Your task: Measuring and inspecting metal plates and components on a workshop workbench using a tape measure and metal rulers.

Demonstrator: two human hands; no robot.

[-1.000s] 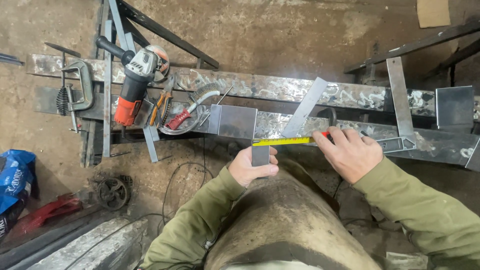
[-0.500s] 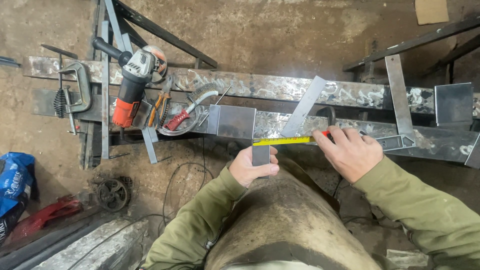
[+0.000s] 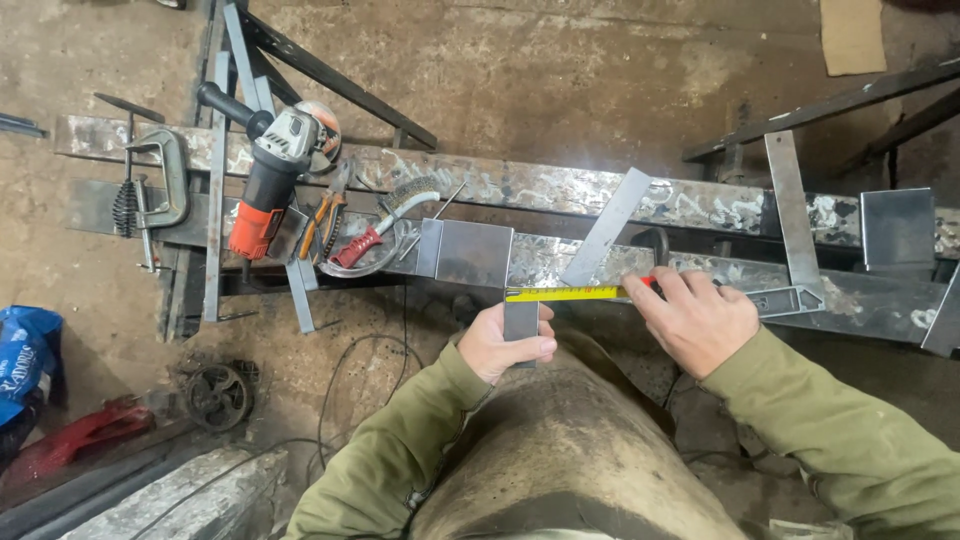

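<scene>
Gripping a small grey steel strip (image 3: 520, 322), the left hand (image 3: 503, 343) is curled tight; the right hand (image 3: 697, 322) pinches a yellow tape-measure blade (image 3: 565, 294) flat.

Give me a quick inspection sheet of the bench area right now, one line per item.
Surface: long steel beams, scuffed, serving as bench.
Job's things: yellow tape measure laid flat along the beam; small metal piece.
Clutter: angle grinder, C-clamp, pliers, wire brush, flat steel strip.
Grips: left hand holds the metal piece at the tape's end; right hand presses the tape's other end.
Cables: black cord on the floor.
Surroundings: dirty concrete floor, blue bag.
</scene>
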